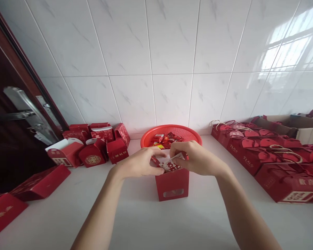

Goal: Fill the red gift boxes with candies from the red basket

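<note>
A red gift box (172,185) with a clear oval window stands upright on the white counter, its top opened. My left hand (139,161) is curled at the box's left upper edge, thumb by the near rim and fingers by the pale inside flap. At the mouth, my right hand (198,158) has thumb and fingers pinched on a red-and-white patterned packet (170,166). The packet sits partly inside the box; its lower part is hidden. Close behind is a red plastic basket (146,137) holding several red-wrapped sweets (169,139).
Several red boxes (95,152) stand at the left, with others lying nearer (40,184). Rows of closed red boxes with cord handles (266,152) fill the right side, near a cardboard carton (309,135). A tiled wall (172,97) rises behind; a door handle (28,113) is far left.
</note>
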Demonstrator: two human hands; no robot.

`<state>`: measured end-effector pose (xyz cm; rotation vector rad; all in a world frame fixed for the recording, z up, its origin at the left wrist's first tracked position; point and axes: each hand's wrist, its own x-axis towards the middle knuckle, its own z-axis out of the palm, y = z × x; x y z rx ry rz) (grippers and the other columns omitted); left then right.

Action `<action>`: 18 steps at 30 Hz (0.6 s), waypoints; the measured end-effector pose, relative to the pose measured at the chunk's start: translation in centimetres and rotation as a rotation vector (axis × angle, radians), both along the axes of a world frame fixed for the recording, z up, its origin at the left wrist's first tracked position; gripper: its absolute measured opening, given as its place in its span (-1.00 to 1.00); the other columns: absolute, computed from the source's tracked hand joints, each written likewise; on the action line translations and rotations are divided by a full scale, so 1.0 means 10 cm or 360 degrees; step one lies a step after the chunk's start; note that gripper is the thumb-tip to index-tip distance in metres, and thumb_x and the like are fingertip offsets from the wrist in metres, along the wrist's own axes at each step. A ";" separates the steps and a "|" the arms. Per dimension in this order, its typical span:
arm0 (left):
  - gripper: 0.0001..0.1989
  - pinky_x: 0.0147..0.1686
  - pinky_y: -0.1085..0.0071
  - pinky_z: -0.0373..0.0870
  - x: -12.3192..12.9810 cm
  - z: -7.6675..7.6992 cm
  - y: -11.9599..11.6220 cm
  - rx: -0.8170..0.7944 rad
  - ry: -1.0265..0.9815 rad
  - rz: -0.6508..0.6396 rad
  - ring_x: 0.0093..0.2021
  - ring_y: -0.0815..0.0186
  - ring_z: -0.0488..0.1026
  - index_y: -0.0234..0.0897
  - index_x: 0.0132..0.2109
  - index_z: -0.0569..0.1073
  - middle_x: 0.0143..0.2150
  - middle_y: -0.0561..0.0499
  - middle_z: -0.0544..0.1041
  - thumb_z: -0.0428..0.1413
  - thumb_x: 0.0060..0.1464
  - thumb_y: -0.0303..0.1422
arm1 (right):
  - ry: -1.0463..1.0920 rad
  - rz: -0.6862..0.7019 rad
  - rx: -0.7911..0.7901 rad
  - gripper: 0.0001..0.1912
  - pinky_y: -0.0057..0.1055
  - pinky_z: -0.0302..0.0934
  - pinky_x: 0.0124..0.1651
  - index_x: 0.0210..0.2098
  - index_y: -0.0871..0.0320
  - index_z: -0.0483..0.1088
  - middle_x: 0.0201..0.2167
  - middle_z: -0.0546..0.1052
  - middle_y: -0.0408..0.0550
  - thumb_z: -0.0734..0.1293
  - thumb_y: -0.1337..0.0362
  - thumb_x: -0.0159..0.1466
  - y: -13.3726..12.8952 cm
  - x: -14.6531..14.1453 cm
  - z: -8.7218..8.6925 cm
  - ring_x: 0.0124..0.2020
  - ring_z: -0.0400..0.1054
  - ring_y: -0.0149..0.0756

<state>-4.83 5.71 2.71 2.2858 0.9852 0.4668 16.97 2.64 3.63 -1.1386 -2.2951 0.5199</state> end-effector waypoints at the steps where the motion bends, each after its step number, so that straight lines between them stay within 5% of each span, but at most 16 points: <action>1: -0.63 -0.35 0.43 0.48 0.00 0.00 0.00 -0.0006 -0.0005 -0.0023 -0.19 0.22 0.57 -0.10 -0.01 0.54 -0.03 0.00 0.58 0.20 -0.02 -0.37 | -0.0052 0.0023 -0.0019 -0.80 -0.48 0.07 -0.43 -0.30 0.15 0.41 -0.40 0.52 -0.16 0.25 0.52 0.17 0.02 -0.02 -0.02 -0.44 0.30 -0.42; 9: -0.74 -0.29 0.41 0.41 -0.02 0.01 0.04 -0.0025 0.0073 -0.0015 -0.15 0.23 0.51 -0.14 -0.12 0.53 -0.11 0.04 0.56 0.18 -0.03 -0.33 | 0.0150 0.0201 -0.0135 -0.75 -0.46 0.18 -0.32 -0.29 0.14 0.50 -0.32 0.57 -0.13 0.25 0.53 0.19 0.15 -0.12 -0.17 -0.35 0.38 -0.38; 13: -0.74 -0.27 0.42 0.41 -0.03 -0.02 0.08 -0.0029 0.0078 -0.0074 -0.14 0.24 0.50 -0.13 -0.12 0.54 -0.05 0.04 0.54 0.18 -0.01 -0.31 | -0.0309 0.0261 -0.0353 -0.86 -0.45 0.11 -0.42 -0.40 0.14 0.49 -0.41 0.52 -0.14 0.33 0.47 0.16 0.26 -0.21 -0.02 -0.42 0.33 -0.37; 18: -0.77 -0.25 0.39 0.41 -0.02 -0.01 0.05 -0.0007 0.0127 -0.0110 -0.13 0.20 0.49 -0.14 -0.15 0.55 -0.09 0.03 0.54 0.18 -0.01 -0.29 | -0.0975 0.0274 -0.0745 -0.75 -0.45 0.07 -0.46 -0.63 0.18 0.37 -0.58 0.38 -0.22 0.32 0.62 0.01 0.47 -0.44 0.11 -0.58 0.22 -0.45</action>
